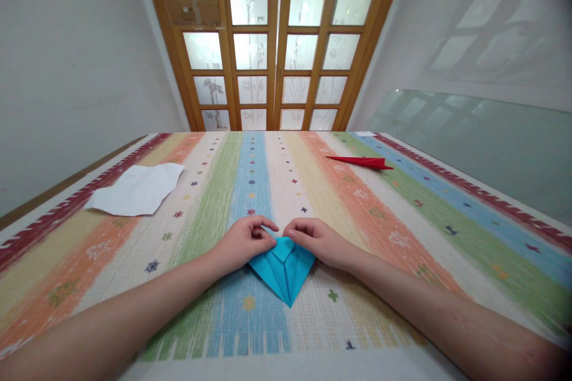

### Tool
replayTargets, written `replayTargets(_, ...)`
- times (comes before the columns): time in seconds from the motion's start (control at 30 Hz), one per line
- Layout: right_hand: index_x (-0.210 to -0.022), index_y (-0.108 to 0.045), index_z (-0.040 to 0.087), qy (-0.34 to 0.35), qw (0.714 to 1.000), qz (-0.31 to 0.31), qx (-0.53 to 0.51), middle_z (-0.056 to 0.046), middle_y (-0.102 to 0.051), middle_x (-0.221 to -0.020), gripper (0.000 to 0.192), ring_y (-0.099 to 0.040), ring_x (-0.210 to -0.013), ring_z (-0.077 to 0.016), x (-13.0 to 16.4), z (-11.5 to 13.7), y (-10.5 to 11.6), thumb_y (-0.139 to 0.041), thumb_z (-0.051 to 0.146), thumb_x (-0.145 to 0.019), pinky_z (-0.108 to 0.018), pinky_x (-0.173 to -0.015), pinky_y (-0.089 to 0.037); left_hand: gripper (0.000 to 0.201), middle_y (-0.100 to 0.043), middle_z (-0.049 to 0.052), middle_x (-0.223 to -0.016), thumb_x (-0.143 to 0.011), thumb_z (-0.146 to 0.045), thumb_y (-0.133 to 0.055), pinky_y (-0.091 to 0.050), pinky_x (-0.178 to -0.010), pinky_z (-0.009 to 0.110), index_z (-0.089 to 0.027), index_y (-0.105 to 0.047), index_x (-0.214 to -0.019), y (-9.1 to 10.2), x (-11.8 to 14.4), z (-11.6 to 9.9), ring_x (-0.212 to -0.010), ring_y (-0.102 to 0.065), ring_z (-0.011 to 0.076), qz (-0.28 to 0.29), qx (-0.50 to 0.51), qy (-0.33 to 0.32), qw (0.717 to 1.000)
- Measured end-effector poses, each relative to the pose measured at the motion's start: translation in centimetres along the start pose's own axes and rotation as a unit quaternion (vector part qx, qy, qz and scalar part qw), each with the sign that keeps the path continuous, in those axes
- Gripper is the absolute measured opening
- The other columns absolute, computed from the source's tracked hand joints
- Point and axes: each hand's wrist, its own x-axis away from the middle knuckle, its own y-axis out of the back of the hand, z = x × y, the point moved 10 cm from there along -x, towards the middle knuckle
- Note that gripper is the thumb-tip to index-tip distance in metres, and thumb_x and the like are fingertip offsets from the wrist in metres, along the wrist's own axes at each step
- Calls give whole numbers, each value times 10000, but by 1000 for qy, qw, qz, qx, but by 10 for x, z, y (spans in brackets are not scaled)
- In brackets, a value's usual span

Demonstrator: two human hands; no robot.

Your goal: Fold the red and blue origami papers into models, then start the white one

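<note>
Left hand [243, 242] & right hand [315, 240], fingers curled, press on blue folded paper [282, 269] at near-centre of striped table [402, 214]. White sheet [136, 190] far left, red paper plane [360, 162] far right.

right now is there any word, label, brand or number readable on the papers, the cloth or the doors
None: no readable text anywhere.
Blue folded paper, red paper plane, white sheet: blank.
Striped tablecloth: small star and cross motifs only.
Doors: etched plant patterns on frosted glass, no writing.

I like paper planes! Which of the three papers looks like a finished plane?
The red paper plane, far right on the tablecloth. The white paper lies flat; the blue paper lies under both hands.
</note>
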Motion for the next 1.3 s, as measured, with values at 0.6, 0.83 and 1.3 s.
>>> replayTargets(0.6,-827,-711,151,18,998,19,62,-16,-647,-751,246,-551,-706,-149,0,-1,-14,-606,361,-901,-255,-644,-422,230,-595,-9,-666,-808,-367,-636,-356,-580,237,-146,-694,-783,-12,-1,-7,-615,-494,123,49,-102,0,994)
replayTargets(0.83,-780,-667,155,3,999,-24,35,-4,-597,-714,250,-515,-676,-140,0,-5,-3,-615,378,-881,-255,-620,-397,297,-526,-21,-626,-810,-427,-607,-330,-552,240,-141,-653,-741,-6,-1,-3,-583,-434,117,35,-104,23,994)
replayTargets(1.3,-752,-515,197,-99,991,-6,-90,68,-443,-543,352,-455,-422,-98,5,-26,-1,-626,510,-869,-212,-387,-362,349,-434,-39,-596,-806,-485,-617,-278,-522,230,-164,-563,-681,10,-1,1,-559,-373,108,10,-58,31,998)
